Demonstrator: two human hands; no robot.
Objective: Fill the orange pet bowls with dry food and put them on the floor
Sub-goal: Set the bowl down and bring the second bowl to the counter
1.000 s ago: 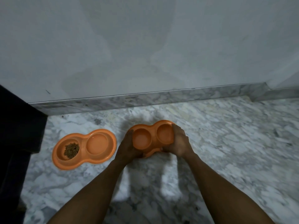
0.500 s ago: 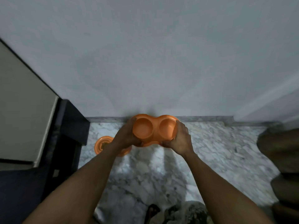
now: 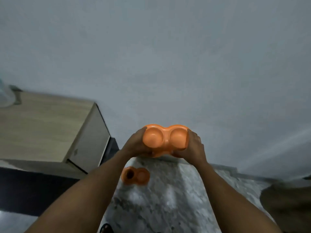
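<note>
Orange double bowl (image 3: pixel 165 140), both wells empty, clamped level by left hand (image 3: pixel 134 145) and right hand (image 3: pixel 193 145) above part-filled floor bowl (image 3: pixel 135 176), likely heading for filling.

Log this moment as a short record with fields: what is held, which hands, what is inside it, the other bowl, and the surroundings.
held item: orange double pet bowl, lifted in front of the wall
hands: left hand on its left end, right hand on its right end
held bowl contents: both cups look empty
second bowl: orange double bowl on the floor, something dark in its left cup
floor: grey marble
left side: light wooden cabinet
</note>
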